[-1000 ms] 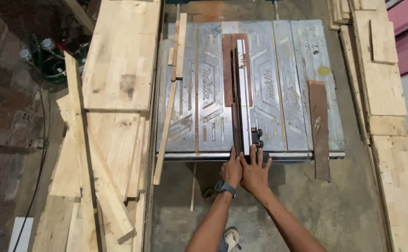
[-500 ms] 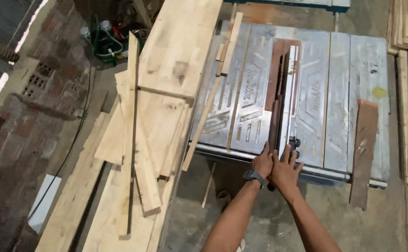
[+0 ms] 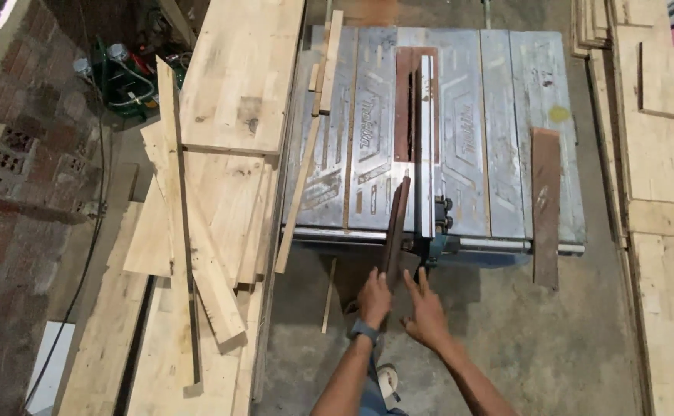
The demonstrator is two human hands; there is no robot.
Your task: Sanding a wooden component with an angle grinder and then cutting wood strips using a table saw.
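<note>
A grey metal table saw (image 3: 460, 185) stands ahead of me, with a pale fence rail (image 3: 427, 139) running along its red throat plate. My left hand (image 3: 374, 299), with a watch on its wrist, is closed on the near end of a thin dark brown wood strip (image 3: 395, 227). The strip slants over the saw's front edge, and its far end rests on the top beside the fence. My right hand (image 3: 426, 310) hovers just right of the strip with fingers spread, holding nothing.
A second dark brown board (image 3: 546, 204) overhangs the saw's front right edge. Pale planks (image 3: 237, 85) are stacked to the left, and a thin strip (image 3: 300, 196) leans on the saw. More planks (image 3: 657, 154) lie on the right. Bricks and a green machine (image 3: 121, 77) sit at far left.
Both hands have drawn back from the saw's front edge toward me. The dark strip came with the left hand and now slants off the table. My view has shifted.
</note>
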